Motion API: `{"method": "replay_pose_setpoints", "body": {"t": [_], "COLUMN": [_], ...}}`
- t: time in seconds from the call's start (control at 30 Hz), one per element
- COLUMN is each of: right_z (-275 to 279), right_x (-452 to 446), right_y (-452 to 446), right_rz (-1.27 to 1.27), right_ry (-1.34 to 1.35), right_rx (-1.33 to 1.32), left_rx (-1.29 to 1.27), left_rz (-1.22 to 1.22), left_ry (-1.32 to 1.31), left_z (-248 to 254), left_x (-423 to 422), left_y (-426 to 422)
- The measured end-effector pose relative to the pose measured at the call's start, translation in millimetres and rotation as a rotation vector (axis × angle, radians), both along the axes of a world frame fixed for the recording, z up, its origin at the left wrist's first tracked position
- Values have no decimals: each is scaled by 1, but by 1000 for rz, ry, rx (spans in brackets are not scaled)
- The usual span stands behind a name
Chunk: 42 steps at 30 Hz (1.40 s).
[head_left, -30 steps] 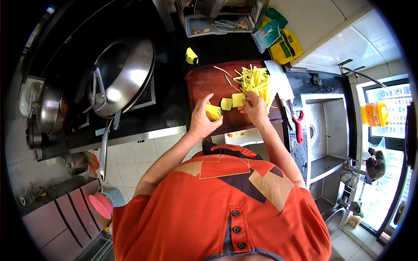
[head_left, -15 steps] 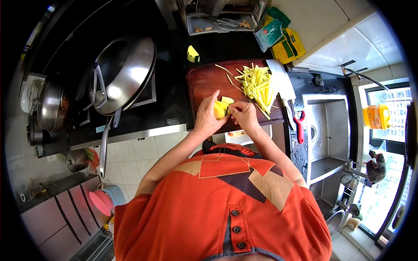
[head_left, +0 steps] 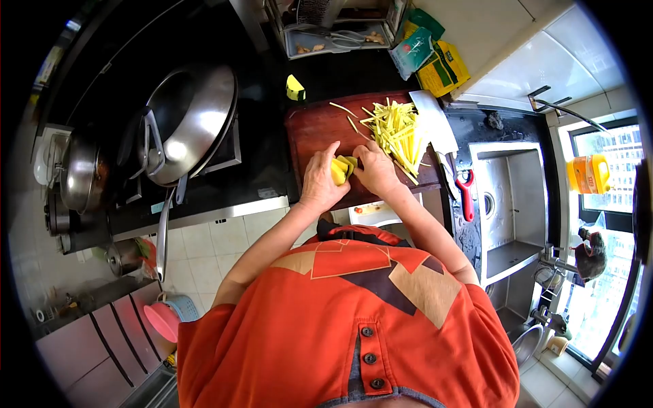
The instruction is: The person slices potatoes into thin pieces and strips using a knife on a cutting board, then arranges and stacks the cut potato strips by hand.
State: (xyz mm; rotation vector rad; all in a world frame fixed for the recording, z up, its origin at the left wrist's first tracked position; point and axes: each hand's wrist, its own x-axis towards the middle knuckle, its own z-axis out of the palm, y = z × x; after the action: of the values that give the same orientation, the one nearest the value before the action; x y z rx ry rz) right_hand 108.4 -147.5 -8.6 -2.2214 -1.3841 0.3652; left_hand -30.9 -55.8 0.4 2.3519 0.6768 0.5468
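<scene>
My left hand (head_left: 320,182) is curled around yellow squash slices (head_left: 339,171) with dark green skin, over the near part of the reddish-brown cutting board (head_left: 314,132). Close beside it, my right hand (head_left: 376,171) has its fingers closed at the right edge of the slices, on a green-skinned slice; the fingertips are partly hidden. Thin yellow squash strips (head_left: 396,130) lie heaped on the board's right side. A wide-bladed cleaver (head_left: 435,124) rests at the board's right edge. Beyond the board's far left corner sits a squash chunk (head_left: 294,88).
A red-handled peeler (head_left: 466,196) lies between the board and the sink (head_left: 513,204). To the left, a wok (head_left: 197,122) sits on the stove with its handle jutting out. Seasoning bags (head_left: 442,68) and a tray (head_left: 333,45) stand behind the board.
My right hand has moved slightly up, its fingers now lower over the slices' edge. The slices look more gathered in my left hand. The view has shifted a little.
</scene>
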Motion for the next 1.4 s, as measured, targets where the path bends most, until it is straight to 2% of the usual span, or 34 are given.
{"method": "replay_pose_setpoints", "body": {"t": [0.17, 0.23, 0.43, 0.57, 0.7, 0.8, 0.87, 0.9, 0.97, 1.0, 1.03, 1.13, 1.27, 1.4], "right_z": [-8, -9, 0, -5, -8, -8, -17, -11, 1, -5, -12, -12, -14, -14], "right_x": [4, 11, 28, 32, 29, 33, 34, 32, 27, 25, 24, 18, 8, 2], "right_y": [4, 11, 20, 21, 18, 14, 9, 6, -6, -10, -13, -15, -7, -2], "right_rz": [-11, 104, 151, 180, 186, 75, -113, -111, -257, -214, -221, -74, -27, -13], "right_ry": [69, 215, 254, 139, 108, 200, 396, 396, 652, 522, 522, 178, 45, 45], "right_rx": [115, 253, 174, 70, 105, 6, 197, 199, 139, 178, 180, 228, 113, 66], "left_rx": [-15, -6, 22, 48, 81, 102, 92, 94, 39, 110, 111, -84, -38, -46], "left_rz": [-79, -120, -139, -170, -215, -338, -492, -490, -474, -431, -438, -253, -213, -160], "left_ry": [-32, -23, 28, 73, 99, 192, 322, 321, 291, 303, 302, 111, 77, 19], "left_z": [0, 2, 3, 3, 4, 10, 15, 16, 16, 21, 21, 6, -13, -19], "left_x": [-3, -3, 3, 8, 9, 14, 20, 20, 17, 13, 7, -14, -21, -15], "left_y": [5, 6, 1, 0, 1, 7, 15, 18, 23, 21, 20, 17, 19, 13]}}
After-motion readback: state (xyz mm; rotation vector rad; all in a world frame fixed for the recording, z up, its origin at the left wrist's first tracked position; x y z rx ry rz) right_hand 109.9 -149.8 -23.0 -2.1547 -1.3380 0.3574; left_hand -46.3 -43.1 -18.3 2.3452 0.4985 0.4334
